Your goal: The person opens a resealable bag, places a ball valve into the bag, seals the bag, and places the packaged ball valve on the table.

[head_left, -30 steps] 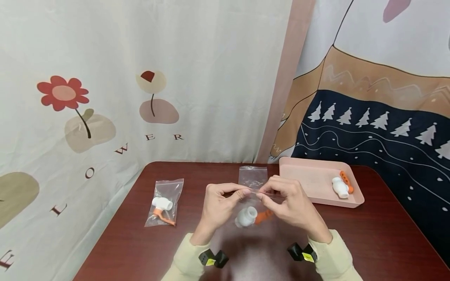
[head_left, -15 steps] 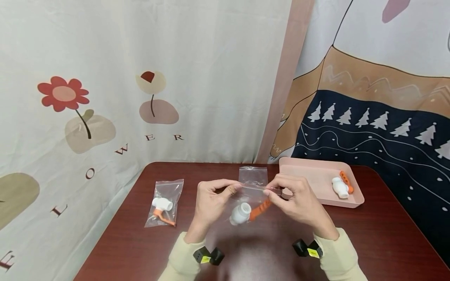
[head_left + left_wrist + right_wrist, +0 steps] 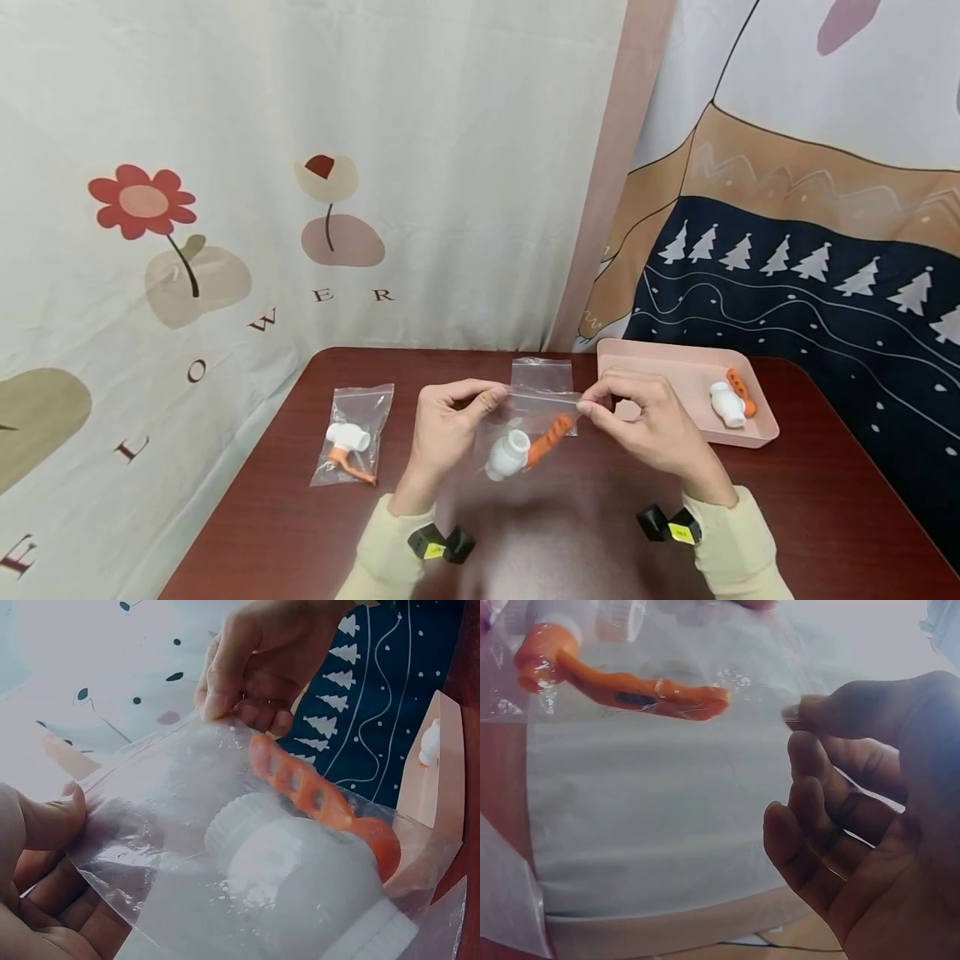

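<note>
**Bag with valve held straight at 2 ends**

The left hand and right hand hold 1 bag between them, apparently raised over the surface. Left fingers: narrow, with thumb and forefinger pinching the left end of the top edge. Right fingers: narrow likewise, nipping the opposite end, the rest loosely curled off the film. This grip appears to keep the edge straight and let the contents hang low, away from the seal.

The valve is inside the bag, its white body at lower left. Its handle, orange, slants up towards the right hand, the tip just below the top edge; in my judgement this is the tightest spot. Whether the seal is fully closed cannot be determined: the film is clear and carries glare.

Surroundings: a 2nd bag lies well apart to the left with a similar valve inside, presumably laid there to leave room for the hands. A 3rd bag lies flat behind the held bag, partly hidden by it; no contents can be made out. The tray, at far right, bears 1 loose valve at its right end; the right hand hides the near left corner.
</note>
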Motion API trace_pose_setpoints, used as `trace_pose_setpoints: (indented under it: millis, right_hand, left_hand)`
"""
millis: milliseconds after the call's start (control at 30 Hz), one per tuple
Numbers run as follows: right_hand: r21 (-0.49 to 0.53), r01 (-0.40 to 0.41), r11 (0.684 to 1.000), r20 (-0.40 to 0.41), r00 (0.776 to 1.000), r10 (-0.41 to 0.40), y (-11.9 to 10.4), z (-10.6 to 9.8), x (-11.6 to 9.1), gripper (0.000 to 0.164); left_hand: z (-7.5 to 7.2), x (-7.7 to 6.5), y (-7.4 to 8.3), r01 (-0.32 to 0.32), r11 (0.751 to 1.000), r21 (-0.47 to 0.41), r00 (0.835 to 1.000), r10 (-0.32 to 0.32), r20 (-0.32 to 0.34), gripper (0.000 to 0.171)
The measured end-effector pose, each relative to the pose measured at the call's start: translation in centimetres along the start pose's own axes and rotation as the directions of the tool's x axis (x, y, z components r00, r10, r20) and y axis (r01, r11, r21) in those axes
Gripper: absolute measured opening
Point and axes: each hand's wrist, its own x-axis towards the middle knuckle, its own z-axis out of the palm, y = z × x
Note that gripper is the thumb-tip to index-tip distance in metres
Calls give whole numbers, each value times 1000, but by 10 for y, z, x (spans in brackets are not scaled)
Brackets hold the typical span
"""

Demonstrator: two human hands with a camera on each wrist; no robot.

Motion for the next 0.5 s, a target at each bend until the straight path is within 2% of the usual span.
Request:
trace_pose_setpoints:
  millis: [133,233,367,500]
  right_hand:
    - [76,-88,993,21,996,87,5,2,-1,12]
    - [167,-145,975,64,989,136,8,7,-1,13]
    - [272,-174,946,129,981,143,12,16,0,20]
    - [332,-154,931,140,984,112,12,26,1,19]
  left_hand:
    - [2,-1,-2,-1,999,-39,1000,1,21,14]
    - [4,-2,-2,-5,997,-78,999,9,40,16]
    - [4,-1,-3,0,993,-115,998,7,65,17]
    - [2,1,-5,19,995,-98,998,-12,69,17]
